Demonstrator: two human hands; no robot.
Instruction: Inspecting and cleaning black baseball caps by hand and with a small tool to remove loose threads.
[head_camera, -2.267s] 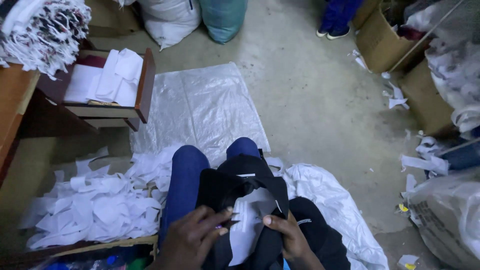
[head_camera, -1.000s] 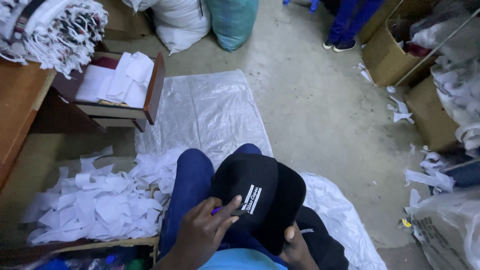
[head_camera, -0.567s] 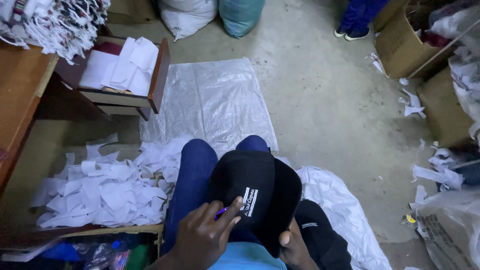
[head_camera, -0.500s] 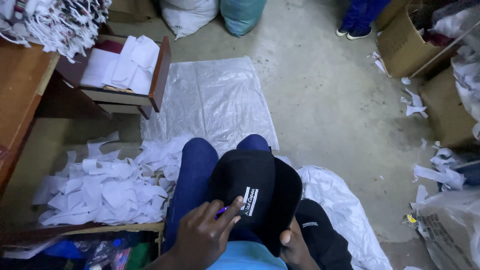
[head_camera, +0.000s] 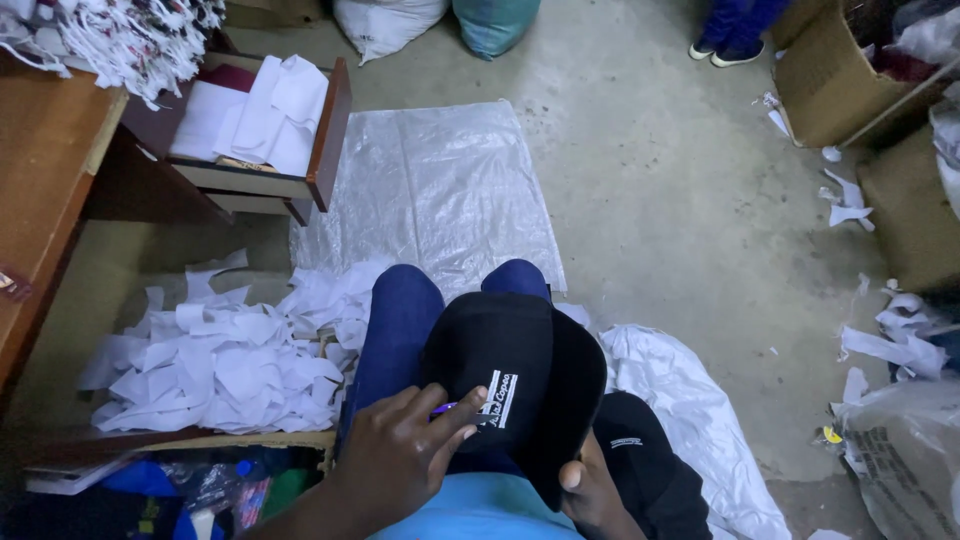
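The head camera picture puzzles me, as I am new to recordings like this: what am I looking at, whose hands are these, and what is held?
There is no machine here. A person wears a camera on the head, so the one view looks down over their own lap and hands. They sit with legs in blue trousers. On the lap lies a black cap with a white patch on its front. The left hand rests on the cap's crown, with something small and purple at the fingers; what it is I cannot tell. The right hand grips the cap from below, by the brim. To the left lies a heap of white paper scraps. Ahead, a clear plastic sheet covers the concrete floor, beside an open wooden drawer holding white pieces.
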